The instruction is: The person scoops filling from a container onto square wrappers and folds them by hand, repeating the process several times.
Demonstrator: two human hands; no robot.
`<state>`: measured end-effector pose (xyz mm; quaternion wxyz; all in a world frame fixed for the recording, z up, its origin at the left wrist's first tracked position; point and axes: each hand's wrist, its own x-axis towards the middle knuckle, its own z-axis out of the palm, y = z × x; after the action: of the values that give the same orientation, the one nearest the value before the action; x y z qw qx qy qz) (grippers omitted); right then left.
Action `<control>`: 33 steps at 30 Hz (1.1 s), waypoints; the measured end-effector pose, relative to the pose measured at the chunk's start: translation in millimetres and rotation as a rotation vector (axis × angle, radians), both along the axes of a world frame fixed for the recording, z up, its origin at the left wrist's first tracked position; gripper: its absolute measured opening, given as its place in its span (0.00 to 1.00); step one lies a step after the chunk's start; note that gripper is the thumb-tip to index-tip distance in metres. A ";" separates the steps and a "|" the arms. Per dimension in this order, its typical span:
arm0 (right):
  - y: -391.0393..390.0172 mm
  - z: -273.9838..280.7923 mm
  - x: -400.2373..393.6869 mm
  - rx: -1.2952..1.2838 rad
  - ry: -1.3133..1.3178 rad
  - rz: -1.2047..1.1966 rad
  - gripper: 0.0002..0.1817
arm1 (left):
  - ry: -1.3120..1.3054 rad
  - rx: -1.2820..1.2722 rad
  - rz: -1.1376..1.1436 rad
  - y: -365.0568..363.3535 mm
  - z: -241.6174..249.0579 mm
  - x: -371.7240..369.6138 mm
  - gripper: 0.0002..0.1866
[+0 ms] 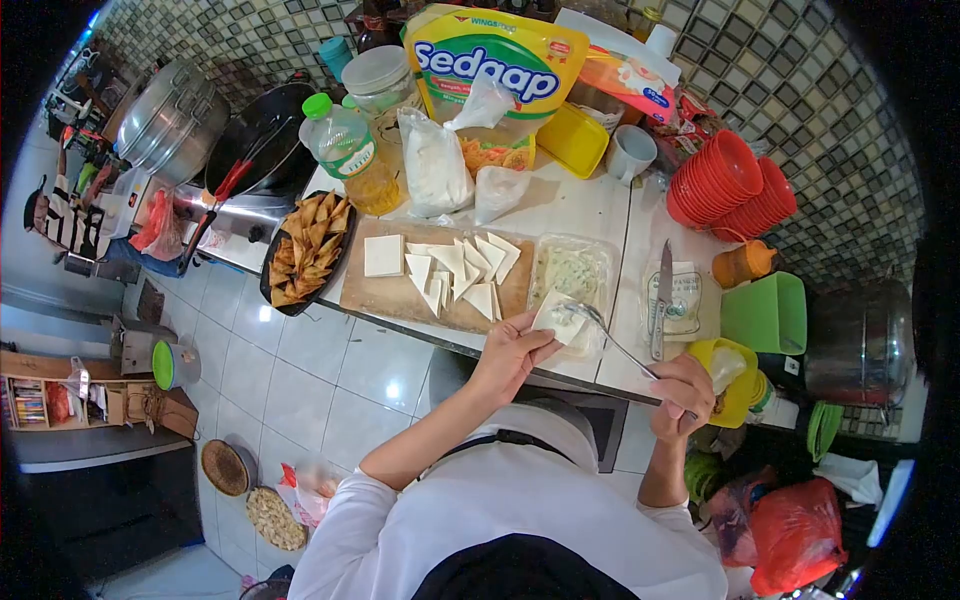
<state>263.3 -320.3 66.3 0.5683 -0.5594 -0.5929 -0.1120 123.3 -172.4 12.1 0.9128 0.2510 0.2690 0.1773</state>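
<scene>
Pinched in my left hand (512, 352) is a white pastry wrapper (553, 318), held near the front edge of the counter. My right hand (684, 394) grips a metal spoon (625, 350) by its handle, with the bowl at the wrapper over some pale filling. Just behind, a clear plastic container (606, 262) holds a creamy filling with green flecks. To its left is a wooden cutting board (358, 295), carrying a white square stack (384, 256) and several white triangles (450, 262).
A dark plate (350, 243) of browned triangles stands left of the board. A knife (662, 300) lies on a packet at right, near a green container (765, 313) and red bowls (715, 175). An oil bottle (345, 155) and bags line the back.
</scene>
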 end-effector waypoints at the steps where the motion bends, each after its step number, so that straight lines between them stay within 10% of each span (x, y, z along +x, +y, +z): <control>1: 0.2 -0.7 0.2 0.000 0.000 -0.001 0.16 | 0.000 0.000 -0.001 0.9 -0.8 -0.1 0.17; 13: -4.0 -19.0 0.6 -0.105 0.162 -0.101 0.18 | -0.045 0.007 -0.064 7.7 -9.4 3.1 0.18; 19: 3.0 -44.0 3.0 0.185 0.830 -0.289 0.16 | -0.001 0.039 0.052 8.5 -6.5 -1.6 0.20; 24: 12.0 -81.3 9.7 -0.383 0.982 -0.242 0.10 | -0.072 0.011 0.104 16.3 -5.5 -11.5 0.20; 26: 10.6 -88.7 10.5 -0.545 0.875 -0.299 0.09 | -0.075 -0.006 0.100 19.7 2.1 -14.4 0.19; 28: 18.0 -82.9 5.8 -0.441 0.050 -0.693 0.18 | -0.078 -0.023 0.097 22.8 8.4 -17.4 0.19; 33: 23.7 -47.8 -16.6 -0.364 0.036 -0.539 0.16 | -0.135 0.015 0.028 25.4 9.6 -18.6 0.19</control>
<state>246.8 -296.6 18.5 0.4193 -0.7904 -0.4239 -0.1407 104.7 -147.0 21.7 0.9244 0.2415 0.2088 0.2086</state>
